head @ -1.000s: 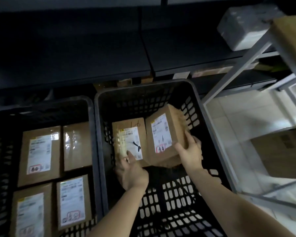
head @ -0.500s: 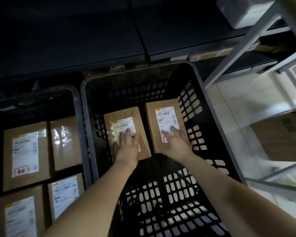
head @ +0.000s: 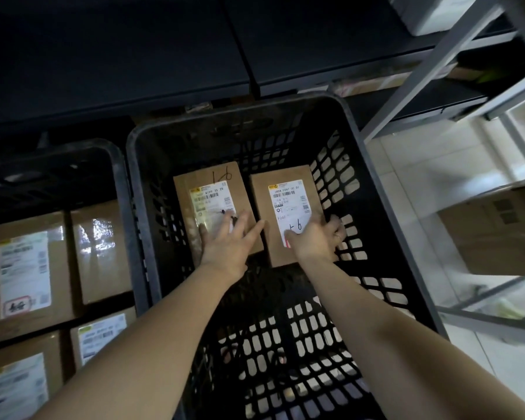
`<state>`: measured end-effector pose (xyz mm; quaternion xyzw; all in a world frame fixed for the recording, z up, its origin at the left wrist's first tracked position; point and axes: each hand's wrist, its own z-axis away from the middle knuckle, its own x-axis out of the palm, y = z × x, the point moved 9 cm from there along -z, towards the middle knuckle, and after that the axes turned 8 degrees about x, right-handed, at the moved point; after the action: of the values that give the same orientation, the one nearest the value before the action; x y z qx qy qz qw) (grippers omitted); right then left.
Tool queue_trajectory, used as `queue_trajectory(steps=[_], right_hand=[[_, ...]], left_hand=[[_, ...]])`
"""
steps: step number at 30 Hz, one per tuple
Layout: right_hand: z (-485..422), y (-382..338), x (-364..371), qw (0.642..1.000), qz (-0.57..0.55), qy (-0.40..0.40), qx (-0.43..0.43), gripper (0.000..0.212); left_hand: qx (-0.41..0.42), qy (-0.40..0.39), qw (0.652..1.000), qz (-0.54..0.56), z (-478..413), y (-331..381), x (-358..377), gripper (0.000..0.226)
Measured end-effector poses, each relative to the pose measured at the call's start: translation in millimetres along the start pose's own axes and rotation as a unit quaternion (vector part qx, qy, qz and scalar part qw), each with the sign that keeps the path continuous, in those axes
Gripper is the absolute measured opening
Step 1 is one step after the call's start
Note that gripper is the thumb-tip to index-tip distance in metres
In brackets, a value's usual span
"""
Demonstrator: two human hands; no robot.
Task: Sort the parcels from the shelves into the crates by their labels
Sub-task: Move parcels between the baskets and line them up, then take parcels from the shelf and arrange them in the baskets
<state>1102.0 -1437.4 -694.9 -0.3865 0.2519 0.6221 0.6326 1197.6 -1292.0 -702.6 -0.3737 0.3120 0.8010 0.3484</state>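
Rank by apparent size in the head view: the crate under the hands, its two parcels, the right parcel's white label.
1. crate
2. left parcel and right parcel, alike, so unranked
3. white label

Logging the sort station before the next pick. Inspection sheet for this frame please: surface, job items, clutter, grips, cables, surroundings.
Surface: pale tiled floor shows right of the crates.
Job's things: black plastic lattice crate holds two brown cardboard parcels lying flat side by side at its far end, left parcel and right parcel, both labelled and hand-marked. A second black crate on the left holds four brown parcels.
Clutter: nothing seen.
Grips: left hand lies flat on the left parcel, fingers straight. Right hand rests on the right parcel, fingers at its right edge, curl unclear.
Cables: nothing seen.
Surroundings: dark shelf boards above; grey metal rack at right with a large brown cardboard box.
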Motion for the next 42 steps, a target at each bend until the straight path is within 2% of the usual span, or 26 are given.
queue_trajectory(steps=[5,10,13,17,21,28,33,37,42], right_hand=[[0.3,-31.7,12.0,0.990,-0.071,-0.013,-0.121,0.051],[8.2,-52.0,28.1,0.980,0.033,-0.074,-0.184,0.058],[19.0,-50.9,20.9,0.963,0.124,-0.086,-0.225,0.050],[52.4,-56.3,-6.8,0.930,0.231,-0.033,-0.285,0.046],[110.7,-76.6,-47.3,0.869,0.285,0.029,-0.404,0.045],[284.0,-105.5,-124.4,0.734,0.261,0.128,-0.614,0.042],[461.2,-101.5,-153.7,0.590,0.218,0.150,-0.763,0.038],[616.4,-90.6,-165.2,0.473,0.180,0.157,-0.848,0.033],[813.2,-49.0,-164.9,0.340,0.096,0.129,-0.927,0.027]], left_hand=[[-0.004,0.008,1.000,-0.001,5.2,0.3,-6.0,0.094],[-0.009,-0.028,0.998,0.051,3.2,-1.8,-0.3,0.090],[-0.011,-0.035,0.999,0.033,3.9,-5.1,-10.3,0.068],[-0.017,0.035,0.999,-0.013,33.3,1.0,-50.5,0.046],[-0.045,0.103,0.993,-0.037,96.7,5.9,-102.7,0.039],[-0.185,0.232,0.952,-0.073,281.4,12.7,-186.7,0.025],[-0.287,0.292,0.907,-0.094,461.9,25.7,-218.4,0.022],[-0.362,0.330,0.865,-0.110,615.6,37.6,-228.7,0.022],[-0.484,0.357,0.780,-0.170,826.6,70.4,-214.1,0.020]])
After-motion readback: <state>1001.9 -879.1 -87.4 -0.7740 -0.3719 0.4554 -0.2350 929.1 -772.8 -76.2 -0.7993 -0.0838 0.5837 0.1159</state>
